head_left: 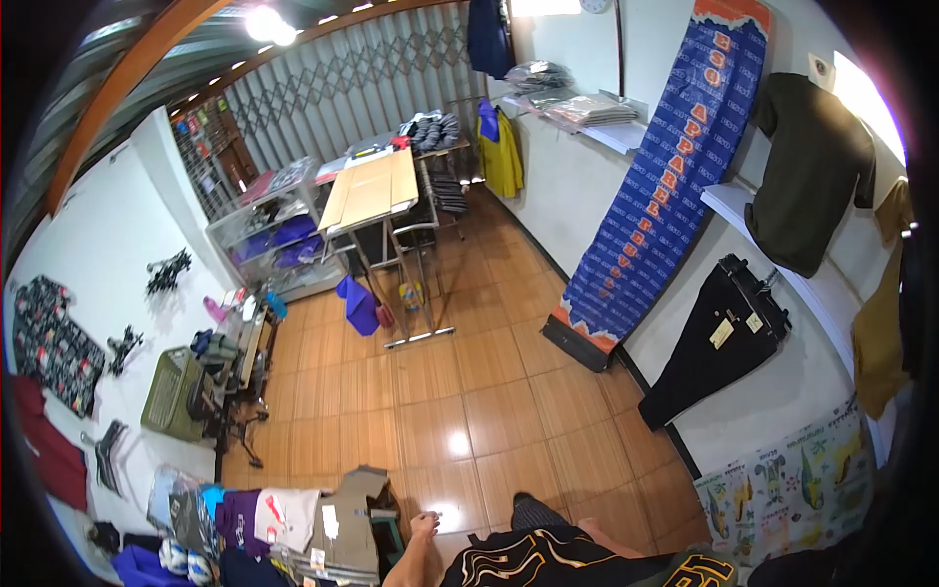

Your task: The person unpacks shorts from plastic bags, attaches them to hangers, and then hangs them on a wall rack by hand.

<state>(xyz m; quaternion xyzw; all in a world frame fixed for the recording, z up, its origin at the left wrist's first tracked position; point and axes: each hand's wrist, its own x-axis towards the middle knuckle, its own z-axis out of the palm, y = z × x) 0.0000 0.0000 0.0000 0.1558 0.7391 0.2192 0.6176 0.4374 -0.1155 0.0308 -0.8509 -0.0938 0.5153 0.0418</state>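
My left hand (425, 525) hangs low beside my body, over the tiled floor. Its fingers look loosely bent and apart, and nothing shows in them. Nearest to it is a stack of folded clothes (352, 499), with an olive garment and white tags at its edge. On my other side, part of my right hand (589, 526) shows past my black patterned shirt (528, 563); its fingers are hidden. One dark shoe (526, 503) points forward under me.
Ahead stands a table with a wooden top (372, 191), beside a glass display case (264, 245). A tall blue banner (655, 186) leans along the right wall, near hanging black trousers (719, 338). A green basket (174, 391) sits at the left wall. Brown tiled floor (440, 391) lies between.
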